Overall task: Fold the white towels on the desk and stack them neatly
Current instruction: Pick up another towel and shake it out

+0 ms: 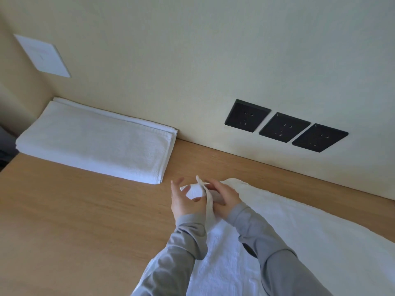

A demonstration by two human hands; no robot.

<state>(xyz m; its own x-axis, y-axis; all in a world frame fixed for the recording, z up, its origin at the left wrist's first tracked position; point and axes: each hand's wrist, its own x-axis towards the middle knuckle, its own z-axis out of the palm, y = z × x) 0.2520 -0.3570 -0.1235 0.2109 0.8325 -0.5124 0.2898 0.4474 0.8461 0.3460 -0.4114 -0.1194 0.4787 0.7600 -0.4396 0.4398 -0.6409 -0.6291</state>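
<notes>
A white towel (299,227) lies spread over the right half of the wooden desk (74,210), running under both my grey sleeves. Its far left corner is lifted off the desk between my hands. My left hand (184,202) pinches the raised edge of that corner with thumb and forefinger, the other fingers spread apart. My right hand (224,196) grips the same corner from the right, fingers curled over the cloth. A folded white towel (96,144) rests flat at the back left of the desk, against the wall.
Three black wall sockets (284,127) sit low on the cream wall behind the desk, at right. A white wall plate (42,55) is mounted on the left side wall. The desk's left edge (8,165) drops off beside the folded towel.
</notes>
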